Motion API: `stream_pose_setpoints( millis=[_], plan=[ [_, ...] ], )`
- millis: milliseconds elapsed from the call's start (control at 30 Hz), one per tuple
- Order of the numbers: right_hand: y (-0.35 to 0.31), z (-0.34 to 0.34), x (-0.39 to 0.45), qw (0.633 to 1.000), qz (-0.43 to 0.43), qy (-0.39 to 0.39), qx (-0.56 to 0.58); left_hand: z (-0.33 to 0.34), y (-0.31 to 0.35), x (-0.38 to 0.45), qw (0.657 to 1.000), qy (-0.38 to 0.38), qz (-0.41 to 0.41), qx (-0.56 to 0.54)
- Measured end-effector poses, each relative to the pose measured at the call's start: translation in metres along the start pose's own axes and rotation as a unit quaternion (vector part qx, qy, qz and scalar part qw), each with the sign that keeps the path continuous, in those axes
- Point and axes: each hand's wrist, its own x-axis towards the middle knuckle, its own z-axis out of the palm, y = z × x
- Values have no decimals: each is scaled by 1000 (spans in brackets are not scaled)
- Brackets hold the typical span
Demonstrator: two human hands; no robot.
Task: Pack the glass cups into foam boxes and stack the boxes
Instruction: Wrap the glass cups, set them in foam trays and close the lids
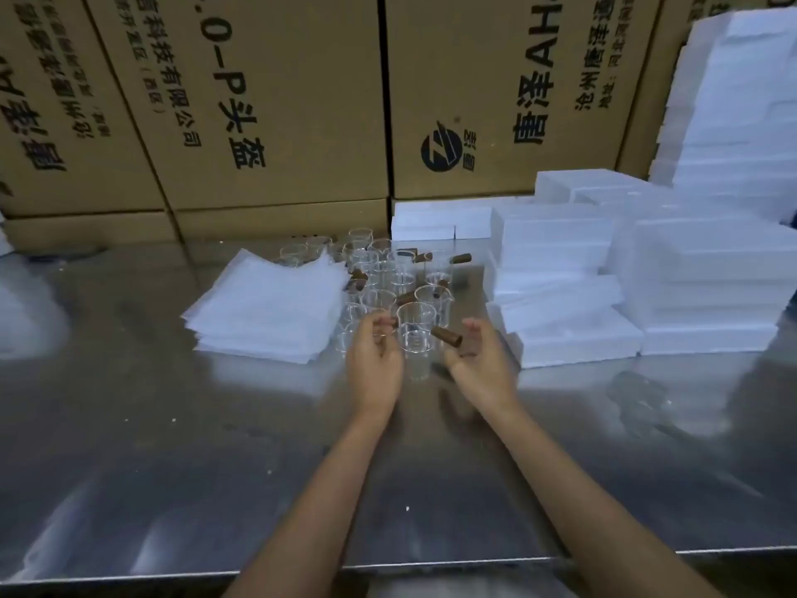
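Several clear glass cups (390,269) with brown handles stand clustered at the middle of the steel table (172,446). The nearest cup (416,325) stands between my two hands, its brown handle (447,337) pointing right. My left hand (373,356) is at the cup's left, and its curled fingertips pinch a short brown handle (391,324) of a neighbouring cup. My right hand (478,360) lies palm up with relaxed fingers just under and right of the nearest cup's handle, holding nothing. White foam boxes (569,334) are stacked right of the cups.
A pile of thin white foam sheets (267,308) lies left of the cups. Taller foam stacks (707,295) rise at the right and far right (742,101). Brown cartons (267,105) wall off the back. A blurred clear glass thing (638,392) lies on the table at right.
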Motion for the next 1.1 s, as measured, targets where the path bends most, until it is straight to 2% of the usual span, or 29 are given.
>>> stream_pose_setpoints(
  millis=[133, 333, 467, 567, 700, 767, 933, 1033, 1100],
  plan=[
    [3, 12, 15, 996, 51, -45, 50, 1, -8, 13, 999, 3, -21, 31],
    [10, 11, 21, 991, 39, -22, 123, 6, -13, 22, 998, -32, -39, 34],
    [5, 2, 20, 971, 73, -14, 227, 6, -5, 14, 995, -83, -21, -44],
    [1, -4, 21, 950, 101, -23, 295, 2, 5, 12, 981, -117, -60, -139],
    [-2, -9, 22, 944, 84, -27, 317, -2, 7, 10, 969, -206, -52, -126],
    [-4, -11, 21, 943, 69, -29, 324, 0, 6, 9, 967, -226, -42, -112],
    [-12, -14, 20, 930, 65, -34, 361, 1, 5, 14, 976, -174, 3, -129],
    [-20, -8, 12, 953, 68, -50, 290, 0, 9, 14, 985, -120, 29, -117],
    [-23, -2, 5, 967, 48, -61, 243, -1, 8, 13, 992, -89, 57, -68]
  ],
)
